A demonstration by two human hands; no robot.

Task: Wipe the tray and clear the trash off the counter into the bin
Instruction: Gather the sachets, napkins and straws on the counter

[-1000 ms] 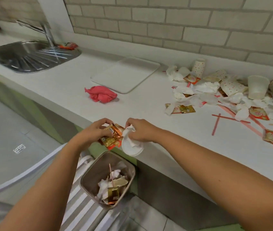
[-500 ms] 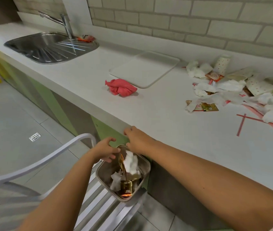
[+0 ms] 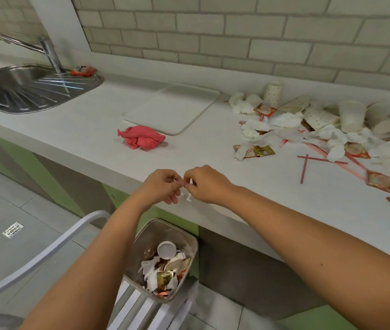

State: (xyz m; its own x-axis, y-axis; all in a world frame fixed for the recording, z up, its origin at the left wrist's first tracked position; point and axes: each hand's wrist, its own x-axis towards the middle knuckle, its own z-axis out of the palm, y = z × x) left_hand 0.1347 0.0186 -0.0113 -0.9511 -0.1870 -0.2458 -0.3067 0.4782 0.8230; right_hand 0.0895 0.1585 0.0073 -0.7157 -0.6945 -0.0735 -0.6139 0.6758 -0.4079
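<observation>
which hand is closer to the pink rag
Left. The left hand sits in front of the pink rag; the right hand, pinching a white scrap, is farther right.

Steel sink (image 3: 22, 89) is set into the worktop, with ribbed drainboard on its right side. The tap (image 3: 51, 55) stands at the sink's back edge. A pale brick wall (image 3: 237, 32) runs behind it. Below the sink is a grey tiled floor (image 3: 10, 198) with a little drain grate (image 3: 13, 230), and a white chair (image 3: 46, 253) lower right.

Even, soft indoor light; bright, no hard shadows.
Glare streaks on sink (image 3: 22, 91) drainer. Faint shadow under red cloth (image 3: 141, 139). Lines of brick wall (image 3: 237, 32) bow toward frame edges. Motion blur smears faucet (image 3: 50, 53) and small paper scrap (image 3: 189, 196).
</observation>
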